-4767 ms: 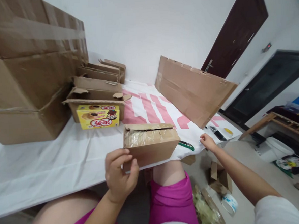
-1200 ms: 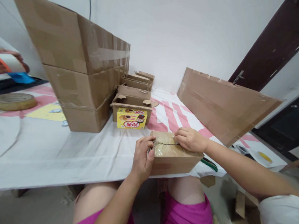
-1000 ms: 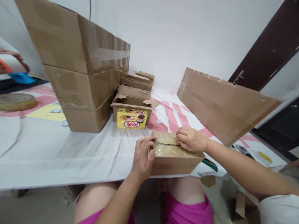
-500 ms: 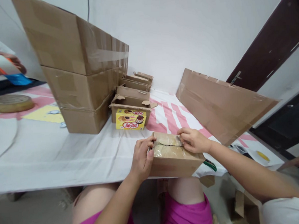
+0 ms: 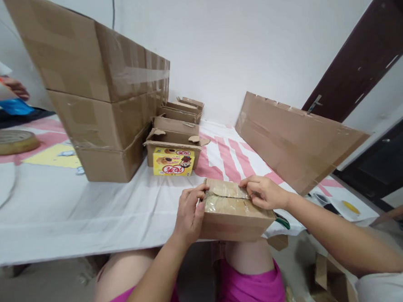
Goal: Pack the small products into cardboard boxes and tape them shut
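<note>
A small cardboard box (image 5: 234,217), its top covered in crinkled clear tape, sits at the near edge of the white-covered table (image 5: 89,212). My left hand (image 5: 189,213) grips the box's left end, fingers curled over the top edge. My right hand (image 5: 266,191) pinches the taped top flap at the box's far right, fingers closed on it. Green-handled scissors (image 5: 281,221) peek out just right of the box.
Two big taped cartons (image 5: 99,98) are stacked at the left. Small open boxes and a yellow snack box (image 5: 173,162) stand behind. A flat cardboard sheet (image 5: 296,136) leans at the right. A tape roll (image 5: 8,141) lies far left, near another person's hand (image 5: 11,87).
My right hand left the table's right edge and came onto the box top. Over the last second both hands shifted slightly along the taped flap; the view drifted.
</note>
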`<state>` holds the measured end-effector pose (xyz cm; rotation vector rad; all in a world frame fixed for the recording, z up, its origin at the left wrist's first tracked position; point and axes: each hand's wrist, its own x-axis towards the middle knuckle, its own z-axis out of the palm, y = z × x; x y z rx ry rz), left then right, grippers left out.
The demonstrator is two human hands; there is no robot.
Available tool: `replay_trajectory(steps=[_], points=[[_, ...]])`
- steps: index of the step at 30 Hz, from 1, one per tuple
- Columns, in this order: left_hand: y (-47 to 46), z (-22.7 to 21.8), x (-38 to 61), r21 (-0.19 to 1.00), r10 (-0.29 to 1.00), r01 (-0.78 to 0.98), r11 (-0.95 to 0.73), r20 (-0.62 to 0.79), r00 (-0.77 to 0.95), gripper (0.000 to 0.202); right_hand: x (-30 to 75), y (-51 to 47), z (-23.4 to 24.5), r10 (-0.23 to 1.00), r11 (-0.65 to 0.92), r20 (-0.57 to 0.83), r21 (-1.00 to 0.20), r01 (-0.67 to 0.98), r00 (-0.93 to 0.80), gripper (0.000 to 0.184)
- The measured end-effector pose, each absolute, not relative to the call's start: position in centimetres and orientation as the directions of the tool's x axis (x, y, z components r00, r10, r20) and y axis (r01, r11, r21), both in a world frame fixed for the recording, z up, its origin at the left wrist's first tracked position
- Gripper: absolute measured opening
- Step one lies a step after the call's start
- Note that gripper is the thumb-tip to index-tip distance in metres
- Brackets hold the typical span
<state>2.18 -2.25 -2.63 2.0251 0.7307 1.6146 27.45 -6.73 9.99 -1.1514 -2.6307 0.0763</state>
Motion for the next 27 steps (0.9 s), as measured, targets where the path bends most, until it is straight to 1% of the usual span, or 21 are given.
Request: replay_trajectory(steps=[12,20,24,27], points=[[-2.3,-2.4,2.2,0.633,0.644,0.121,-0.765,0.743,0.181,0.025,28.8,-8.2,9.9,0.754,0.657,0.193,-0.190,0.730,-0.628,0.019],[-2.2,-2.6,2.2,0.627,0.639,0.124,-0.769,0.749,0.173,0.026,30.6,-9.4,9.9,0.799,0.601,0.180,-0.213,0.771,-0.573,0.021],[-2.0,-2.8,2.3,0.638,0.648,0.115,-0.761,0.748,0.141,0.026,33.7,-10.3,9.5,0.851,0.515,0.213,-0.156,0.843,-0.481,0.020],[-2.1,-3.0,2.4,0.657,0.663,0.091,-0.749,0.739,0.120,0.027,36.1,-11.3,9.0,0.885,0.410,0.303,-0.150,0.900,-0.353,0.013]])
